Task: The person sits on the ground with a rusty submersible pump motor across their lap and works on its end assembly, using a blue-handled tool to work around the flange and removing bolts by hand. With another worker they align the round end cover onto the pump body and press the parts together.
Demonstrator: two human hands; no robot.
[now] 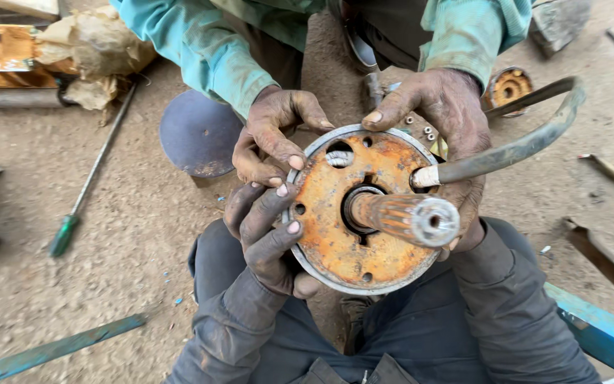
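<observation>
A rusty orange round plate (pixel 335 235) with a grey metal rim rests over my lap, and a splined shaft (pixel 410 217) sticks up from its middle. My left hand (pixel 268 235) grips the plate's left rim. My right hand (pixel 469 213) holds the right side from behind and is mostly hidden. A co-worker in teal sleeves has one hand (pixel 275 135) on the upper left rim and the other hand (pixel 438 107) on the upper right rim. A curved grey pipe (pixel 527 146) with a white end meets a hole in the plate.
On the dirt floor to the left lies a screwdriver (pixel 65 235) with a green handle. A dark round disc (pixel 197 135) sits behind the plate, and another rusty hub part (pixel 509 87) is at the upper right. Blue metal bars (pixel 605 338) run along the bottom corners.
</observation>
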